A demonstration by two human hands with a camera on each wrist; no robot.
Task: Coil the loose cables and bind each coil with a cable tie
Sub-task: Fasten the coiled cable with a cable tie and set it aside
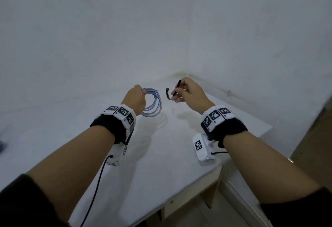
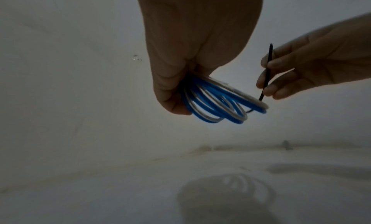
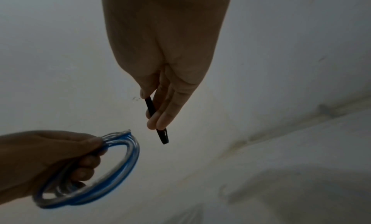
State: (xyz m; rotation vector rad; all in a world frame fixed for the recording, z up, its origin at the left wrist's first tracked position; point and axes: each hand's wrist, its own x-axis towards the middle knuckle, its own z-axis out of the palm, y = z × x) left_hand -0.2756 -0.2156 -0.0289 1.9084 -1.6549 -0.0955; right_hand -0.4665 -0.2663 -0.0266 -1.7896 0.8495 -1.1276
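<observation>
Both hands are up off the white table (image 1: 161, 154) here, raised side by side in front of the pale wall (image 1: 161, 28). On the left, the left hand (image 1: 135, 99) is closed in a fist round one side of the blue and white cable coil (image 1: 154, 104), fingers wrapped tight over the bunched strands; the left wrist view shows the loops fanning out below that fist (image 2: 218, 106), several turns, blue and white side by side. The rest of the coil hangs free in the air to the right of the fist, its shadow lying on the table beneath. Over on the right, the right hand (image 1: 190, 93) has the black cable tie (image 1: 175, 90) pinched between thumb and fingertips partway along the strap, as the right wrist view shows it (image 3: 156, 121). From the head view the tie is bent into a hook: 1 end sticks up past the fingers, the other curls round toward the coil. Tie and coil sit close together but apart, with a gap of bare wall between them. Each wrist carries a black band with white marker blocks (image 1: 122, 112), and a thin black lead (image 1: 97, 187) trails from the left one down toward the near edge.
</observation>
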